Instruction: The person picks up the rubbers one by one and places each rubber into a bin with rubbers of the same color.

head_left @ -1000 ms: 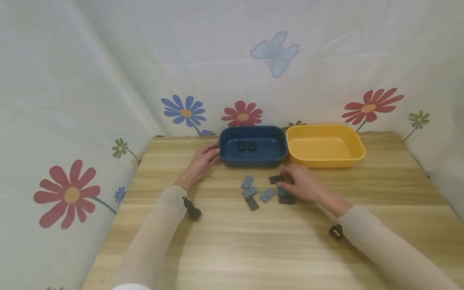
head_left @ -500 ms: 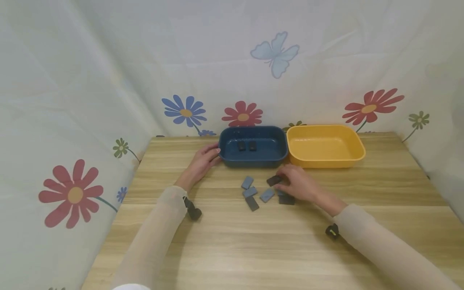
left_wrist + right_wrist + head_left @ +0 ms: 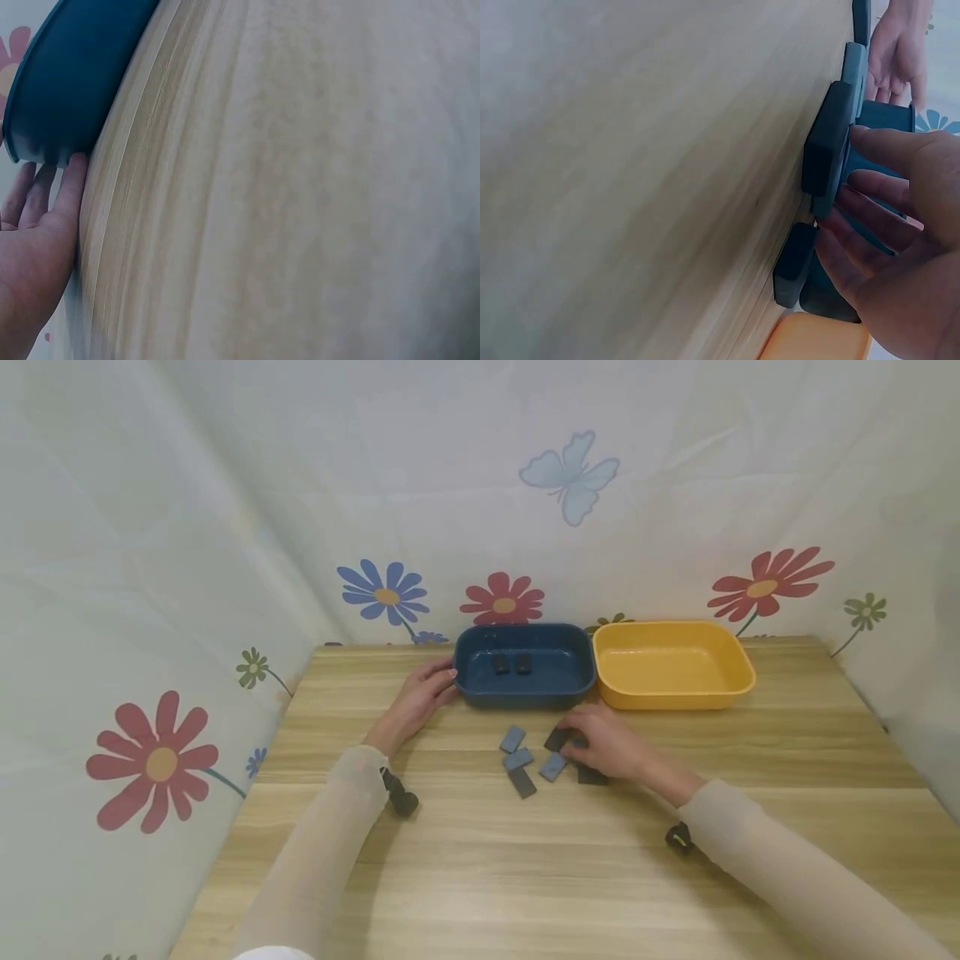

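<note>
My left hand (image 3: 422,700) rests against the left end of a dark blue plastic bin (image 3: 525,700), fingers extended along its wall. Two small black tiles (image 3: 500,663) lie inside the bin. My right hand (image 3: 611,743), fingers bent, pinches a black domino-like tile (image 3: 557,740) by its end, close over the table. Beneath that hand lies another black tile (image 3: 592,775), with a blue-grey one mostly covered behind it. In the right wrist view a thick dark tile (image 3: 827,139) stands in front of the fingertips and hides part of the contact.
Left of the right hand, several blue-grey tiles (image 3: 513,739) and a black tile (image 3: 522,782) are scattered on the wooden table (image 3: 480,860). A yellow bin (image 3: 673,701) sits beside the blue one, in front of a flowered cloth backdrop (image 3: 450,485).
My right hand has shifted left a little, and the black tile at its fingertips has slid left and turned from level to slanted. The left hand stays at the blue bin.
</note>
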`<state>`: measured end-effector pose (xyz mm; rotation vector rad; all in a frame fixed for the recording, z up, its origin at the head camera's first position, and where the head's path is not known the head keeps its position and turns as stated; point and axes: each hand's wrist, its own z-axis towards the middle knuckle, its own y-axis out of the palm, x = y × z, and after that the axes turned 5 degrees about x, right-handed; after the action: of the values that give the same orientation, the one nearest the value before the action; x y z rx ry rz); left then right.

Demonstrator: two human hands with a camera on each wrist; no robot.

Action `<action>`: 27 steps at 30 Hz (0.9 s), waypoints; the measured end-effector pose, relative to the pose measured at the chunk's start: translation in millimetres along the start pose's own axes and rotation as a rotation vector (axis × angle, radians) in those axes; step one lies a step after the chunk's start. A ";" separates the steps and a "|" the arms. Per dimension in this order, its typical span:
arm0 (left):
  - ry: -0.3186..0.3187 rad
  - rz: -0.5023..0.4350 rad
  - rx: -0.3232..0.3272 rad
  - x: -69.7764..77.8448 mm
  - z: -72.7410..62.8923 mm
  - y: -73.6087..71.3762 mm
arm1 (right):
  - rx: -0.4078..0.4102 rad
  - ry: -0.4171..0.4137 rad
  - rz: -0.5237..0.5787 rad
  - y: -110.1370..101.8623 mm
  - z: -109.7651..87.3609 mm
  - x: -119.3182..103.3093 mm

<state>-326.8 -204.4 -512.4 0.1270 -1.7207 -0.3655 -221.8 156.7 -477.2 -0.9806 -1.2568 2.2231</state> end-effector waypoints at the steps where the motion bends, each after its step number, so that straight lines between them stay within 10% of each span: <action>1: 0.000 0.003 0.001 -0.2 -0.2 -0.2 | 0.002 -0.009 0.000 0.7 0.8 -0.3; 27: 0.014 0.008 -0.005 -0.9 0.0 0.5 | -0.075 0.042 -0.001 5.4 9.6 -4.9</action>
<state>-326.6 -203.7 -513.0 0.1184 -1.7063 -0.3625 -225.6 145.4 -476.7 -1.0484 -1.3298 2.1575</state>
